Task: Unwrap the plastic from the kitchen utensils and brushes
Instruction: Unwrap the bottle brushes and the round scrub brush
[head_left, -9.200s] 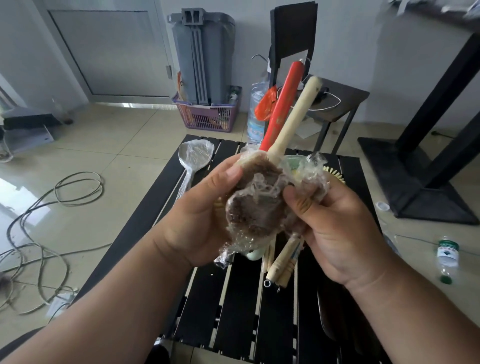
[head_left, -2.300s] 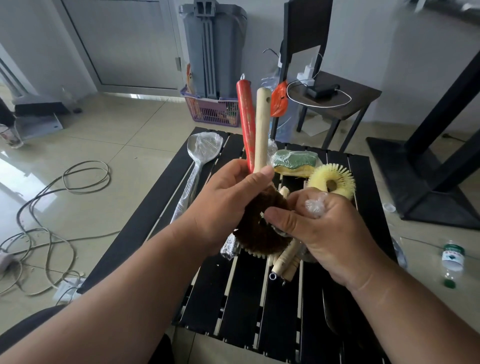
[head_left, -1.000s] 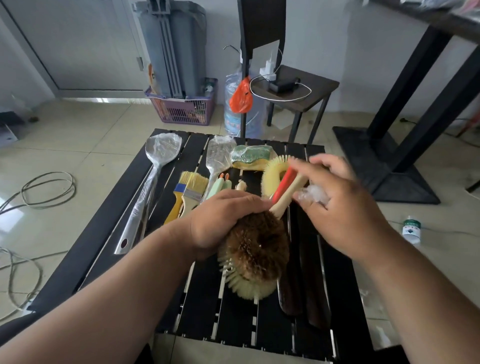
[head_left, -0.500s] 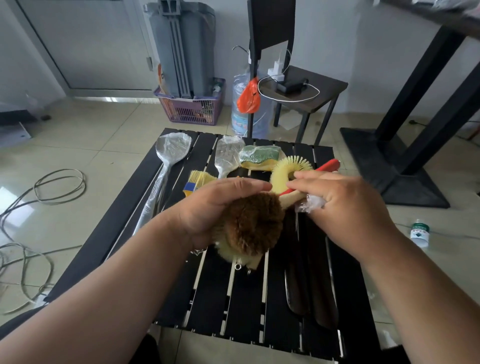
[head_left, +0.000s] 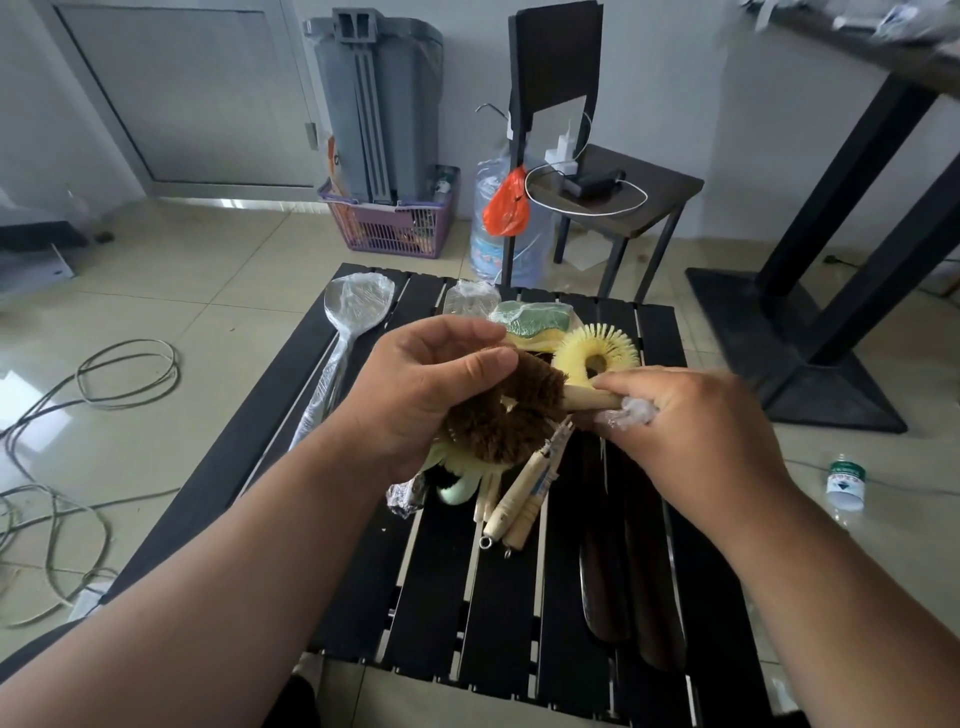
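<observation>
A: Head view, left hand (head_left: 423, 395)?
B: Curled round a brown bristle brush head (head_left: 506, 415), thumb across the top; grip closed on it, held above the black slatted table (head_left: 519, 613).
A: Right hand (head_left: 691, 431)?
B: Fingers pinching the brush's wooden handle (head_left: 592, 399) just beside the bristles, with a crumpled wad of clear plastic (head_left: 631, 415) tucked against the palm. Grip closed on handle and wad together.
A: Under the brown head?
B: Pale yellow bristles (head_left: 457, 460) and a mint-green piece (head_left: 457, 491) showing below the left palm, plus a scrap of clear wrap (head_left: 405, 499) hanging down. Two more wooden handles (head_left: 514, 499) pointing toward the near edge, small metal eyes at their ends.
A: Elsewhere on the table?
B: A large spoon (head_left: 353, 317) wrapped in clear film along the left side; a second film-wrapped utensil head (head_left: 470, 297) at the far edge; a green and yellow sponge (head_left: 530, 319) in film next to it; a round yellow ring brush (head_left: 595, 351) just behind the right hand's fingers. Dark long utensils (head_left: 639, 571) lying right of centre, partly hidden by the right forearm.
A: On the floor?
B: Loops of cable (head_left: 124, 369) to the left, a small bottle (head_left: 845, 480) to the right, a purple basket (head_left: 389, 223) beyond the table.
</observation>
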